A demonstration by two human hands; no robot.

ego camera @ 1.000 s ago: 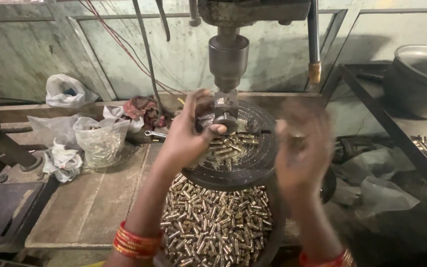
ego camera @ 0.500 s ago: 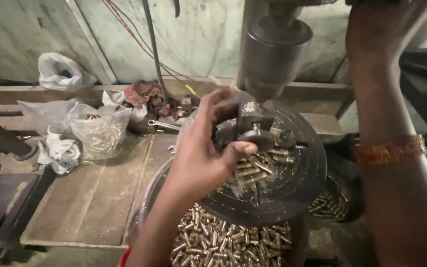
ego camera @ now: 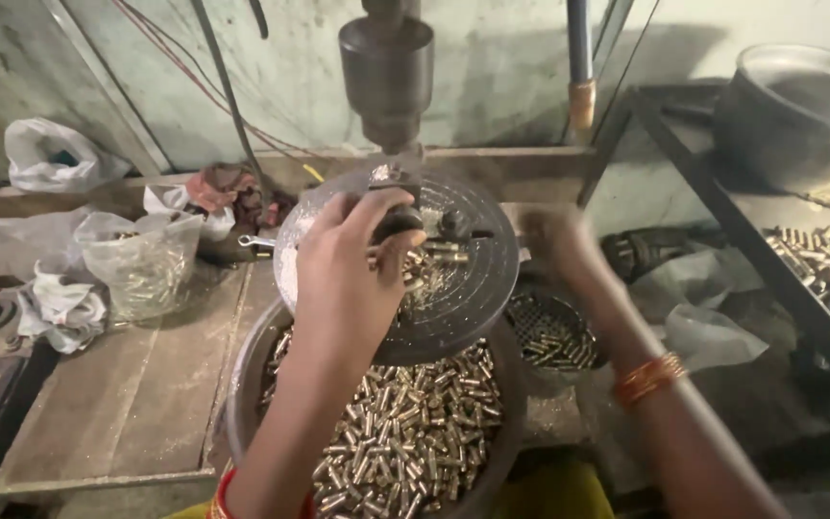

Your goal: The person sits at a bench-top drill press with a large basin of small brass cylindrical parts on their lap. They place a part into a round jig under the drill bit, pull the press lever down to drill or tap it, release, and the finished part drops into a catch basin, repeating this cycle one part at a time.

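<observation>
Seen from the head camera, the left hand [ego camera: 353, 274] reaches over the round machine table [ego camera: 405, 259] that sits under the drill head [ego camera: 386, 72]. Its fingers [ego camera: 391, 207] curl together, pinching a small dark holder [ego camera: 405, 221] just below the drill tip, at about 12 o'clock on the table. A small brass piece seems to sit in that holder, though the fingers cover too much to be sure. More brass pieces [ego camera: 434, 259] lie loose on the table just beside the hand, toward 3 o'clock.

The right hand [ego camera: 554, 240] hangs off the table's rim at 3 o'clock, blurred; I cannot tell whether its fingers are spread or closed, and nothing shows in its grasp. An orange bangle [ego camera: 647, 377] rings its wrist.

To seat a piece well here, the pinch should keep the holder square under the drill tip, with the fingertips low and off to the side, away from the line of the bit.

The left forearm rises from the bottom edge, wrist bent slightly down, back of the hand toward the camera. The right forearm comes in from 5 o'clock.

Below the table, at 6 o'clock, a large bowl [ego camera: 242, 384] is full of brass pieces. A smaller basket [ego camera: 549, 332] sits at 4 o'clock, and a plastic bag [ego camera: 141, 264] lies on the bench at 9 o'clock.
</observation>
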